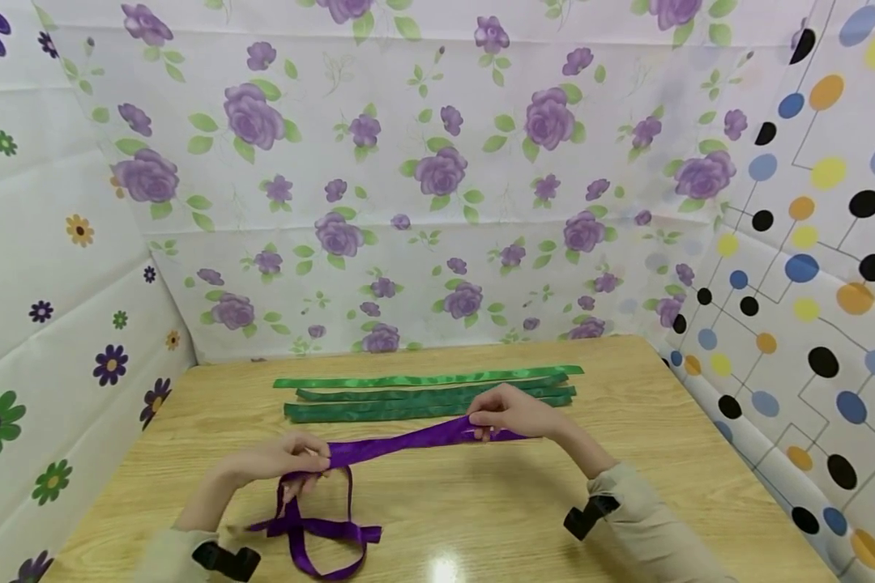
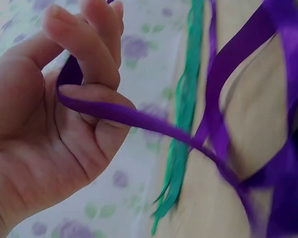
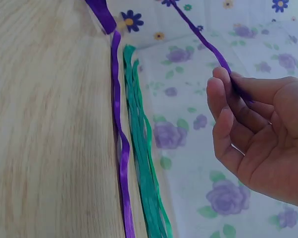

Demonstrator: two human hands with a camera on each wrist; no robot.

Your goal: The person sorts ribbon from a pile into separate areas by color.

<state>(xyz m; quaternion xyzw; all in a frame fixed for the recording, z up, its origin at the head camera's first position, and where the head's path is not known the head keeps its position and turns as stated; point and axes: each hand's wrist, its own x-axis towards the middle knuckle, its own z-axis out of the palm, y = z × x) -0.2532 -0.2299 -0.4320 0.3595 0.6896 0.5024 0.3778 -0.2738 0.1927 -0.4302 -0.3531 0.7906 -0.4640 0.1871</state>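
A purple satin ribbon [image 1: 401,444] stretches between the two hands above the table. My left hand [image 1: 280,459] pinches one part of it between thumb and fingers; in the left wrist view, a purple strand [image 2: 139,118] also passes over the curled fingers and trails down. My right hand [image 1: 514,411] pinches the ribbon farther along, its remaining fingers loosely bent in the right wrist view. Below the left hand, loose purple ribbon [image 1: 328,530] lies looped and crossed on the wood. Another purple length [image 3: 116,89] lies fairly straight on the table beside the green ribbons, mostly hidden in the head view.
Toward the back lie several dark green ribbons [image 1: 379,413] side by side, with a brighter green ribbon [image 1: 408,380] behind them. The wooden table [image 1: 481,518] is bordered by flowered cloth [image 1: 437,267] at the back and patterned cloth on both sides.
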